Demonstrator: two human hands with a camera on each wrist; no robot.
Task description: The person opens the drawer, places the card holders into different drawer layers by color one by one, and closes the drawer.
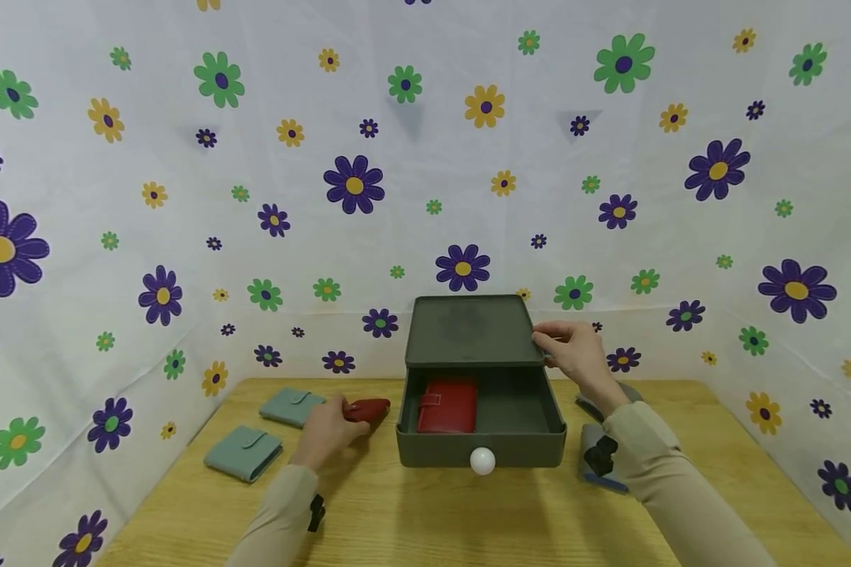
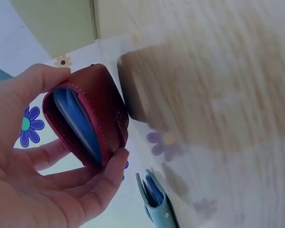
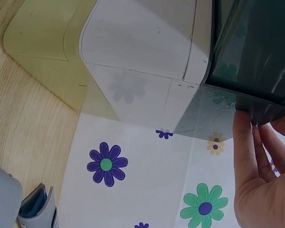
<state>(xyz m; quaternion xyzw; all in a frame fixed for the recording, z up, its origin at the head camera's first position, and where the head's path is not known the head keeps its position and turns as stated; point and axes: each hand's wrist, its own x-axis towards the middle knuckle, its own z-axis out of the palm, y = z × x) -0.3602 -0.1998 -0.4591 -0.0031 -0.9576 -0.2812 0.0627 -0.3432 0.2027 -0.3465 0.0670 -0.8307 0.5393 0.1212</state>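
A dark green drawer box (image 1: 468, 329) stands on the table with its white-knobbed drawer (image 1: 481, 449) pulled out. In the drawer's left half lies a red wallet with a strap (image 1: 448, 406). My left hand (image 1: 332, 429) holds another red wallet (image 2: 88, 111) by its sides, left of the box; blue shows inside its open edge. The head view shows only part of that wallet past the fingers. My right hand (image 1: 574, 353) pinches the right edge of the box's top, thumb above and fingers at the side, also seen in the right wrist view.
Two teal wallets, one nearer (image 1: 243, 453) and one farther (image 1: 292, 406), lie on the left of the wooden table (image 1: 425, 520). Grey wallets (image 1: 599, 453) lie to the right, partly behind my right forearm. A flower-printed white curtain (image 1: 425, 157) surrounds the table's back and sides.
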